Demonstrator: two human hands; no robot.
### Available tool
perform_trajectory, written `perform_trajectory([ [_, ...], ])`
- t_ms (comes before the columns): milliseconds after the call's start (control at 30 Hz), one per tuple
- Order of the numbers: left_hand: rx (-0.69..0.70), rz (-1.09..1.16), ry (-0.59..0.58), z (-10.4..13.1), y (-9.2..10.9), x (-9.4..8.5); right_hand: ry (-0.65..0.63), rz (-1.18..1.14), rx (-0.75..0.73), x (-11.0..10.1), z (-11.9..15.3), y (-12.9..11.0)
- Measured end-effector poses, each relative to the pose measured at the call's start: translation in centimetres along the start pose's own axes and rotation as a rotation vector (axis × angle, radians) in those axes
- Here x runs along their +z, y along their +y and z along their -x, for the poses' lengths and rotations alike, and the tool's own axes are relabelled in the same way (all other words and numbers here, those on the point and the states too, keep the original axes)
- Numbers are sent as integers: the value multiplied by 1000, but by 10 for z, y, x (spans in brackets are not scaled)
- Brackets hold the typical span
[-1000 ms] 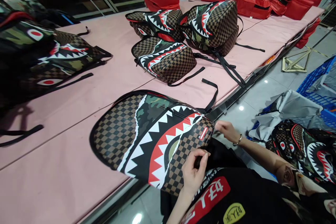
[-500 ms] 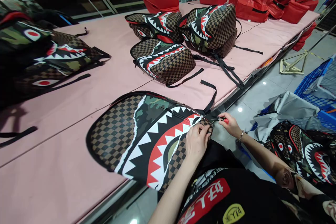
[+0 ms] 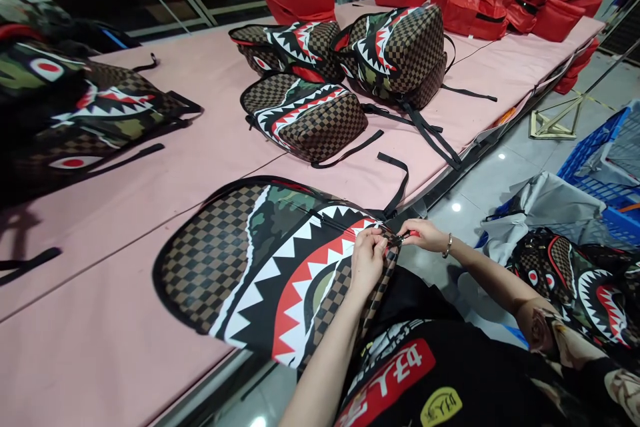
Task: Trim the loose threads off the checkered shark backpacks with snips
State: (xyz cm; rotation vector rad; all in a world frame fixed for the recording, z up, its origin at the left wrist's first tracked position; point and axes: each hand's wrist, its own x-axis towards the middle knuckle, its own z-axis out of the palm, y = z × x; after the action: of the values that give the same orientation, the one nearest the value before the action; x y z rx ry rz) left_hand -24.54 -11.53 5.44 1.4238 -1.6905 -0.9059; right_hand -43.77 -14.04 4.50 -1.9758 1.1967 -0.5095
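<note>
A checkered backpack (image 3: 215,253) with a shark-mouth print lies flat at the table's front edge, its lower end towards me. My left hand (image 3: 369,260) rests on that end, fingers closed in a pinch on the fabric near the corner. In my right hand (image 3: 425,235) is a small pair of snips (image 3: 407,235) with red on the handle; my fingers are wrapped round it. The tips of the snips meet the backpack's edge beside my left fingertips. What exactly lies between the blades is too small to tell. A black strap (image 3: 397,180) curls out behind the corner.
Several similar backpacks (image 3: 307,113) lie further back on the pink table (image 3: 100,307), and more (image 3: 80,107) at the left. Red bags (image 3: 470,7) stand at the far end. On the right are a blue crate (image 3: 595,153) and a grey-lined bin holding backpacks (image 3: 575,280).
My right hand has moved left with the snips, from just off the backpack's corner up against its edge. My left hand has shifted slightly, and the view has moved a little.
</note>
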Motion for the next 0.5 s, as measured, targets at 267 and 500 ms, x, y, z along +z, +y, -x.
perform_trajectory([
  [267,-110,228,85,-4,-2,-9,49,52,-57,-3,-8,6],
  [500,-197,229,401,23,-11,-55,13,75,-176,-13,-10,16],
])
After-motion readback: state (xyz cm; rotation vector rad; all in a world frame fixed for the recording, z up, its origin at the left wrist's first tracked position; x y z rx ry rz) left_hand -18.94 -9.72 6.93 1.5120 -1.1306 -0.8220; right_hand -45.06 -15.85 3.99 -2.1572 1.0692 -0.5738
